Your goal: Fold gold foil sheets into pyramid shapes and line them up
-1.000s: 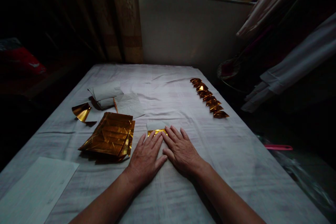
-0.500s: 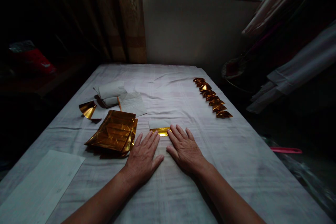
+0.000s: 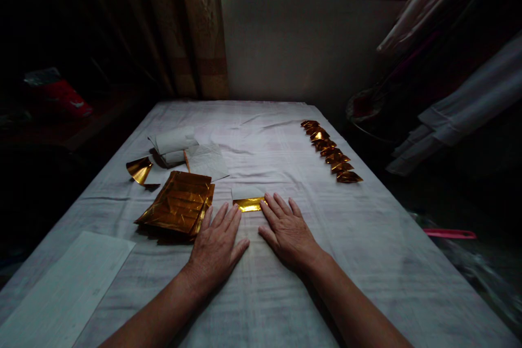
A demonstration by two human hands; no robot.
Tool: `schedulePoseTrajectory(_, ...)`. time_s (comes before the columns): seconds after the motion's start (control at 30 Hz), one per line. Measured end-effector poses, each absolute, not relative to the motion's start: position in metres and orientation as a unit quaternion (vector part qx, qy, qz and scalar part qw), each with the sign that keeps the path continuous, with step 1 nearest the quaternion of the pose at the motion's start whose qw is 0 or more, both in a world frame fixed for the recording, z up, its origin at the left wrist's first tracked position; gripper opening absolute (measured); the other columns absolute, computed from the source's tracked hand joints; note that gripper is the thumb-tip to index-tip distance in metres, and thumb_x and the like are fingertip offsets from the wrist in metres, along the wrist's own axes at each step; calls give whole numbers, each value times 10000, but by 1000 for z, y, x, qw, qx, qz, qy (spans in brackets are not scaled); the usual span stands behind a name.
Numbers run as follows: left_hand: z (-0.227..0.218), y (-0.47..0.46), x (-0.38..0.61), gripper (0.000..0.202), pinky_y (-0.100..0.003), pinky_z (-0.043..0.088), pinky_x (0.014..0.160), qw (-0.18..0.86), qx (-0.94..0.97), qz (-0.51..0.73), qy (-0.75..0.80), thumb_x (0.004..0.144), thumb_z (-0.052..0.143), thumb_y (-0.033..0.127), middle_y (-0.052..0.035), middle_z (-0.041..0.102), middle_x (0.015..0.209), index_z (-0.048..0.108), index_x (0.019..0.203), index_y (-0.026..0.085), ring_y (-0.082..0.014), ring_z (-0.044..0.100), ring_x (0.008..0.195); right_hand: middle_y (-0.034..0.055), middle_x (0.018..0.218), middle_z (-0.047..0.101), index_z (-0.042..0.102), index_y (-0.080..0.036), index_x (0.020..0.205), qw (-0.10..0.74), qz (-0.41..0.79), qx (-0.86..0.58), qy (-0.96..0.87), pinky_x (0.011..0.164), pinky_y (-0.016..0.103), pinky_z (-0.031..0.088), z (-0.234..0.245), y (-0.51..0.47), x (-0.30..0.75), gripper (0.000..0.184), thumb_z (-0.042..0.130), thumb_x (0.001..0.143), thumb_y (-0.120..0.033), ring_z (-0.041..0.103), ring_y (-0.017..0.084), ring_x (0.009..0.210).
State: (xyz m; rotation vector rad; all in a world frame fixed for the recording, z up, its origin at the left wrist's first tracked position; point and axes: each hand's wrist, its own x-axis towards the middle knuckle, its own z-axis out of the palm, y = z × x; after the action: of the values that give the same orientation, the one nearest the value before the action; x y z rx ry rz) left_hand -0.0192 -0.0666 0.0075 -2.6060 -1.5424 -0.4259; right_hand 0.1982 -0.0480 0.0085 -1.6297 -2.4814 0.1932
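"So, looking left to right, where to begin?"

"Take the gold stack (image 3: pixel 175 201) as landmark. Well to its left, in the gloom, can make out a red packet (image 3: pixel 67 97). Nearer, to the left of the stack, see a pale sheet (image 3: pixel 69 291) lying flat."

"And closer in?"

"Notice a curled gold piece (image 3: pixel 140 170) just beyond the stack's left side, then folded grey papers (image 3: pixel 173 141) behind the stack, overlapped by a creased grey sheet (image 3: pixel 209 160)."

"Then the hands?"

"Find the left hand (image 3: pixel 217 244) just beside the stack's right side, laid flat on the worktop (image 3: pixel 261 304), palm down, fingers stretched out. Next, right of the stack, see the folded strip (image 3: pixel 249 205), gold on the near side, pale on the far side. Can't tell whether touched by the left fingertips at its near left corner. Farther right from the stack, see the right hand (image 3: pixel 289 236), also flat and palm down, fingertips over the strip's right end."

"Anything past that?"

"Well right of the stack, reaching farther back, find a slanting row of folded gold pieces (image 3: pixel 327 151). Farthest right, off the worktop's edge, spot a pink handle (image 3: pixel 451 234)."
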Motion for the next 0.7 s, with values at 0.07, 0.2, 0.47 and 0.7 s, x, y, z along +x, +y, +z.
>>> schedulePoseTrajectory(0.07,6,-68,-20,534,-559,281,1155,46,-846,-145,-511,962,446,493,-106,574,1419,553,1365,160,-320,492,1339,74,1584,330,399,-226,1497,86,63,-546,-831,1189,525,198,8,-48,198,563,419,995,-480,288,271,1469)
schedulePoseTrajectory(0.2,7,-71,-24,495,-577,292,1142,56,-837,-155,-523,960,457,447,-127,592,1394,570,1346,158,-337,507,1320,86,1581,335,406,-205,1494,93,59,-549,-829,1194,517,193,7,-48,198,579,434,987,-484,283,268,1471)
schedulePoseTrajectory(0.47,24,-46,-22,333,-548,350,1118,68,-827,-189,-525,957,464,312,-122,658,1296,647,1191,159,-314,547,1261,111,1591,310,407,-176,1493,90,55,-564,-819,1194,506,204,4,-47,199,622,456,971,-510,272,277,1475)
schedulePoseTrajectory(0.7,14,-22,-20,328,-533,344,1122,32,-848,-175,-499,945,513,302,-94,654,1292,628,1241,220,-287,559,1239,117,1569,365,449,-202,1467,105,48,-569,-814,1177,492,236,5,-47,200,550,478,972,-440,306,276,1457)
